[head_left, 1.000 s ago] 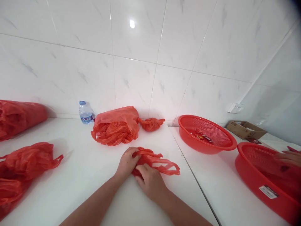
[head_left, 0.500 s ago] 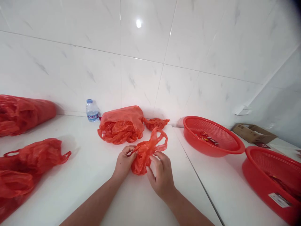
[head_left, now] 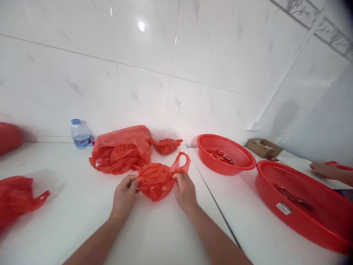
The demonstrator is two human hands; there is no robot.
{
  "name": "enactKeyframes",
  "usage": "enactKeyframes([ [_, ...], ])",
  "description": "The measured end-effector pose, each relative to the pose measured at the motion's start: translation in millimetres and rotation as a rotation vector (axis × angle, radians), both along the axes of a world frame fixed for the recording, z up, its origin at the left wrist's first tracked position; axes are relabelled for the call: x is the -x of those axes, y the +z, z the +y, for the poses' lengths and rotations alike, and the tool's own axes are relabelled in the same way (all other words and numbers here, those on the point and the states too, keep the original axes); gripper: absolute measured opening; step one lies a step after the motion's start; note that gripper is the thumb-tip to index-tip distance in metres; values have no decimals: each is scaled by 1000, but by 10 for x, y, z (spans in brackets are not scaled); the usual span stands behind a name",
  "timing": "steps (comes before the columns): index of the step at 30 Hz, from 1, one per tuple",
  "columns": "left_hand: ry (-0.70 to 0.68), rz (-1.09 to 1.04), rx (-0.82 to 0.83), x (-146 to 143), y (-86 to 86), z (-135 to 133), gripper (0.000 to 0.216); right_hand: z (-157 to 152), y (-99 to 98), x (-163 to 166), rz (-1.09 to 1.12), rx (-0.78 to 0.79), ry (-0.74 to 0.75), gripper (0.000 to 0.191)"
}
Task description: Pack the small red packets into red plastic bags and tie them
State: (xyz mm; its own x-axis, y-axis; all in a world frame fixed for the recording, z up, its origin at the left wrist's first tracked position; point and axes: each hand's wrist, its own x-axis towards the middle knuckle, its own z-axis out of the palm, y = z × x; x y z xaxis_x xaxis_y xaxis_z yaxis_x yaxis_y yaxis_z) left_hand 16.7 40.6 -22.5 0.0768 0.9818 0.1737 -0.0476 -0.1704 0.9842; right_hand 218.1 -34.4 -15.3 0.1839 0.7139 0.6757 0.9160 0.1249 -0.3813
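Note:
A thin red plastic bag (head_left: pixel 157 182) is stretched between my two hands, just above the white table. My left hand (head_left: pixel 124 195) pinches its left edge between thumb and fingers. On the other side, my right hand (head_left: pixel 184 191) is closed on the bag near a handle loop that stands up. What lies inside the bag, if anything, I cannot make out. Behind it sits a larger red bag (head_left: pixel 121 151) stuffed with crumpled red bags, and a small knotted red bag (head_left: pixel 167 146) lies beside that one.
A water bottle (head_left: pixel 80 135) stands by the wall. To the right are a red basket (head_left: pixel 224 167) with small wrapped packets and a larger red basin (head_left: pixel 298 221). Behind them is a cardboard box (head_left: pixel 264 148). Another person's hand (head_left: pixel 328 172) shows at far right; red bags (head_left: pixel 16 198) lie left.
My hands have moved apart, and the bunched bag is now spread wider between them. My right fingers have closed on its right side. The view has turned to the right, bringing another person's hand in.

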Motion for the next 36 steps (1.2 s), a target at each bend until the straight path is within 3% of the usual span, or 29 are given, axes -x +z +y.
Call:
enactKeyframes([
  [7, 2, -78, 44, -30, 14, -57, 23, -100, 59, -506, 274, -45, -235, 8],
  [10, 19, -116, 34, -37, 5, -51, 23, -216, 130, -396, 357, -72, -252, 24],
  [12, 17, -119, 31, -62, -10, -56, 21, -305, 184, -205, 365, -140, -155, 25],
  [16, -16, -98, 45, -123, -42, -93, 22, -442, 220, 179, 246, -228, 228, 26],
  [18, -27, -82, 57, -132, -44, -107, 23, -460, 218, 250, 250, -230, 305, 33],
  [21, -16, -55, 64, -110, -29, -106, 24, -432, 272, 168, 445, -221, 159, 36],
  [25, 28, -31, 53, -75, -12, -90, 21, -362, 471, -140, 894, -173, -65, 23],
  [29, 29, -40, 51, -100, -27, -86, 15, -357, 658, -447, 1129, -275, -96, 15],
  [32, 26, -53, 59, -133, -49, -82, 11, -450, 750, -486, 1027, -420, -105, 12],
  [36, 23, -44, 74, -144, -73, -76, 19, -592, 754, -209, 543, -545, -109, 11],
])
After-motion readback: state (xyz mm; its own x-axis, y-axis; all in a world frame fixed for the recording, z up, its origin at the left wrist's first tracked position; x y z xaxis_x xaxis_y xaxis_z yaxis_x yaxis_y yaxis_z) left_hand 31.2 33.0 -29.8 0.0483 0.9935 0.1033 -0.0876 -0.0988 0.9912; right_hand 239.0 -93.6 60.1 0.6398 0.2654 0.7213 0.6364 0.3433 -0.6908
